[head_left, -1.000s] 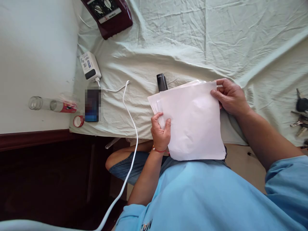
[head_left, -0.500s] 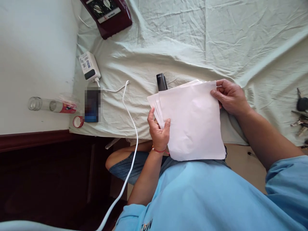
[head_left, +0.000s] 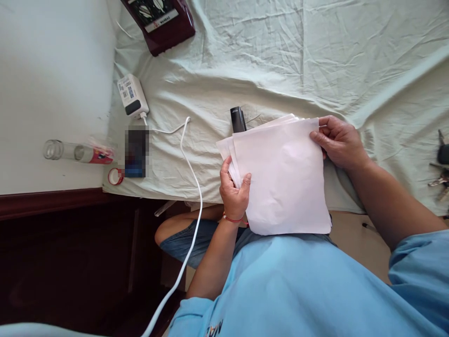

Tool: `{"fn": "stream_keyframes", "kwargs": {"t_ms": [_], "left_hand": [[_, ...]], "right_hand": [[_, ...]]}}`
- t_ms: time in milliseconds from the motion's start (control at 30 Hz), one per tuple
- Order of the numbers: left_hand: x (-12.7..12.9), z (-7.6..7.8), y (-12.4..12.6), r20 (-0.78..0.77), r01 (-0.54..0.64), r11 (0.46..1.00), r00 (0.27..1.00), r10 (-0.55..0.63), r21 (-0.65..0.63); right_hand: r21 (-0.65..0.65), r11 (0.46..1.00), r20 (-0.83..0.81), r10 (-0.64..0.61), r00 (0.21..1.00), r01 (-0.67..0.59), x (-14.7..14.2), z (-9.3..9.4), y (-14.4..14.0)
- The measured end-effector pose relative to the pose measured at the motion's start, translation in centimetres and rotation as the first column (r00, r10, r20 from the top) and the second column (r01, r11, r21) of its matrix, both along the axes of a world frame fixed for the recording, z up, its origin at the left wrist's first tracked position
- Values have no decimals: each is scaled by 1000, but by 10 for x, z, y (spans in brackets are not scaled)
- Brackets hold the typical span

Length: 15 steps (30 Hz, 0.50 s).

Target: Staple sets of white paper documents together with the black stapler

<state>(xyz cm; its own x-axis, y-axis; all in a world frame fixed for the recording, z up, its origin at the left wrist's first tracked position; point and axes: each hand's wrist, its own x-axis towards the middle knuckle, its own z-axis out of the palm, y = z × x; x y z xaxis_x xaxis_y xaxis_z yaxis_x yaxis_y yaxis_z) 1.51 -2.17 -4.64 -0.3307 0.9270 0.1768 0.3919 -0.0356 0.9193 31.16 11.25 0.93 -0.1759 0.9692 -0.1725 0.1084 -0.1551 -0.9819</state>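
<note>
A stack of white paper sheets (head_left: pixel 284 178) is held over the edge of a pale green cloth-covered surface (head_left: pixel 280 61). My left hand (head_left: pixel 234 192) grips the stack's left edge, thumb on top, where the sheets fan out slightly. My right hand (head_left: pixel 339 142) pinches the upper right corner. A small black stapler (head_left: pixel 237 119) lies on the cloth just beyond the stack's top left corner, partly hidden by the paper.
A white charger (head_left: pixel 132 95) with a white cable (head_left: pixel 191 173) lies at the left, beside a phone (head_left: pixel 136 150), a red tape ring (head_left: pixel 114 176) and a clear bottle (head_left: pixel 75 152). A dark red device (head_left: pixel 159 21) sits at the top. Keys (head_left: pixel 440 166) lie far right.
My left hand's fingers have shifted slightly along the stack's left edge, riffling the fanned sheets. The right hand keeps its hold on the corner.
</note>
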Motion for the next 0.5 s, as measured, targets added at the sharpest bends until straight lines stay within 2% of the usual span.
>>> {"fn": "stream_keyframes", "kwargs": {"t_ms": [333,500], "left_hand": [[2,1,0,-5,-4,1000,1000,4,10],[2,1,-1,13,-33,998,999,34,-50]], "right_hand": [[6,1000,-2,-2,1000,2,2,-3,-1],[6,1000,-8,3,1000,-3,2,-4,0]]}}
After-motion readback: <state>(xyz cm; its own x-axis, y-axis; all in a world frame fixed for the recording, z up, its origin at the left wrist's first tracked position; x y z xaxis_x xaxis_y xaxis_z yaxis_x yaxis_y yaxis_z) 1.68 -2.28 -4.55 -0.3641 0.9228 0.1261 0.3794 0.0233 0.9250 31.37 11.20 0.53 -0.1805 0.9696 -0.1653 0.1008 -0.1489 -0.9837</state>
